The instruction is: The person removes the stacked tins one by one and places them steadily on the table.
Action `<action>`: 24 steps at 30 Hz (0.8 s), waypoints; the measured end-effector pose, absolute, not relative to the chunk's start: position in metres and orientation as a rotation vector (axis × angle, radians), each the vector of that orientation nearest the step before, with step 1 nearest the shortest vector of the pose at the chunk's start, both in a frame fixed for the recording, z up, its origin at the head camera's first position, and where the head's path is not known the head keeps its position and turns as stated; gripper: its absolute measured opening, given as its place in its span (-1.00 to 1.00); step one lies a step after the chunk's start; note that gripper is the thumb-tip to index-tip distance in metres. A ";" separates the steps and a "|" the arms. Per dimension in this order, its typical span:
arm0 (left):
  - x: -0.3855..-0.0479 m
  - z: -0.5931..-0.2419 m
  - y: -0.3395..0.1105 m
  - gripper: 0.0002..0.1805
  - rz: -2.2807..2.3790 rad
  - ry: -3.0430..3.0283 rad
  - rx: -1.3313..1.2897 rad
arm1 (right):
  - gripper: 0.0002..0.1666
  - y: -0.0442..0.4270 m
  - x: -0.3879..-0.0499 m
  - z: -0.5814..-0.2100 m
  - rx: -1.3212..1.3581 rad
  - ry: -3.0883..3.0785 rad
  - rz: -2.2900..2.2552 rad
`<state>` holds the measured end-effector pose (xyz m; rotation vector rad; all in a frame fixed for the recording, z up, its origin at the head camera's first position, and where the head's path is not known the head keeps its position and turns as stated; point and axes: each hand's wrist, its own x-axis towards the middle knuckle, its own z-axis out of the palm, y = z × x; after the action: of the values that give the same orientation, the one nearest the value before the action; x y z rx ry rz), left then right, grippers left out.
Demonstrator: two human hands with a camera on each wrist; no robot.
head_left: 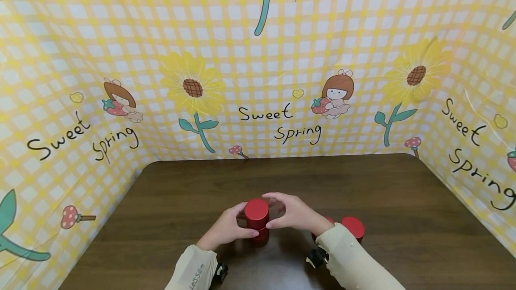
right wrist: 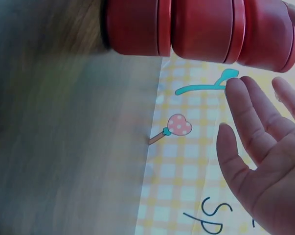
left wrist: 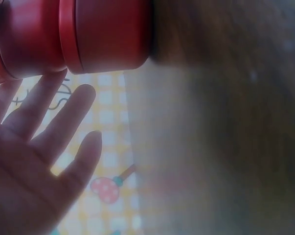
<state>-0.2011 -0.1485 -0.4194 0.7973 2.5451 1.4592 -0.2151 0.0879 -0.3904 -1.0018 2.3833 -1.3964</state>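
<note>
Cream sleeves [head_left: 359, 258] lie at five and seven o'clock. The left hand [head_left: 227, 228] grasps the red stack [head_left: 256, 210] from nine; the right hand [head_left: 297, 214], released, flanks three.

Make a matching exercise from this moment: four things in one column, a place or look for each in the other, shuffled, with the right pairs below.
Things
1. Red stack
2. Table
3. Backdrop
4. Rightmost red canister

Places and looks
A. Partly hidden by the right sleeve
B. Yellow-and-white check with flowers and lettering
C. Between the left hand and the right hand
D. Dark brown with a wood grain

Right pairs: 1-C, 2-D, 3-B, 4-A
</note>
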 end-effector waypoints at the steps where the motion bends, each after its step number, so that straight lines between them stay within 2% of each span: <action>1: -0.201 -0.419 -0.148 -0.31 1.458 2.545 0.795 | -0.21 0.086 -0.215 -0.389 -1.004 2.381 -1.400; 24: -0.202 -0.415 -0.149 -0.39 1.444 2.519 0.756 | -0.31 0.069 -0.216 -0.389 -0.963 2.358 -1.439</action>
<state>-0.2015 -0.1486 -0.4147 0.7557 2.5190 1.4440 -0.2156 0.0691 -0.3889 -0.9625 2.3581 -1.4394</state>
